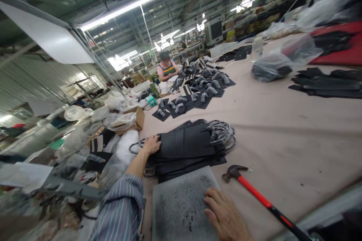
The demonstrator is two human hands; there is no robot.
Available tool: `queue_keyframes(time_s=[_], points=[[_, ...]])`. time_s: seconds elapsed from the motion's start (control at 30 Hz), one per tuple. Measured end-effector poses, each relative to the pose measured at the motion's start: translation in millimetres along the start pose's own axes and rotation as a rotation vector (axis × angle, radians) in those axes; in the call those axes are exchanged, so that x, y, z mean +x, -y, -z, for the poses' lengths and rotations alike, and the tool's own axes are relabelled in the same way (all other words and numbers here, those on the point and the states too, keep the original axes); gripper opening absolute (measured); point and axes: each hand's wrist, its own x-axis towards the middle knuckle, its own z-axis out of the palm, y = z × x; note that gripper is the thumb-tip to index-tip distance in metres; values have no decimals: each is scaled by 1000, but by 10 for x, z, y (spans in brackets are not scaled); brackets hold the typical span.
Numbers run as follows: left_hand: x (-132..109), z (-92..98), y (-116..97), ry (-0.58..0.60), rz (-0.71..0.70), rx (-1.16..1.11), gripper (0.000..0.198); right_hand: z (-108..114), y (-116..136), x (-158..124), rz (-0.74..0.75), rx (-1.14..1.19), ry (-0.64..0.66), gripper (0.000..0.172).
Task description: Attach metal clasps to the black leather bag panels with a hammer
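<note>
A stack of flat black bag pieces (186, 141) lies on the table, with looped cord handles (223, 133) wrapped in clear plastic at its right end. My left hand (152, 145) reaches to the left end of the stack, its fingers closed over the edge of the top piece beside another dark cord loop. Nearer to me is a grey, scuffed square slab (181, 207). My right hand (224, 214) rests on the slab's right edge, fingers loosely bent and holding nothing. To its right lies a claw hammer (260, 197) with a red and black handle.
More black pieces with plastic-wrapped handles (195, 90) spread across the far table, where a person (166, 67) works. Clear plastic bags (271, 69) and stacked black parts (328, 83) lie at right. A cardboard box (137, 120) and heaped plastic crowd the left side.
</note>
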Motion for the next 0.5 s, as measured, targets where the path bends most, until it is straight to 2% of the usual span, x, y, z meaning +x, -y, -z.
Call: queue_keyframes(time_s=[0.13,0.27,0.37,0.5], points=[[184,51,10,44,-43,15,43,56,58,53,-47,22,53,20],[241,193,94,27,-102,64,44,110,142,106,-115,39,102,19],[188,242,155,11,-122,88,44,131,184,127,-148,49,113,18],[-9,159,155,19,-71,108,43,120,182,117,-160,59,131,18]])
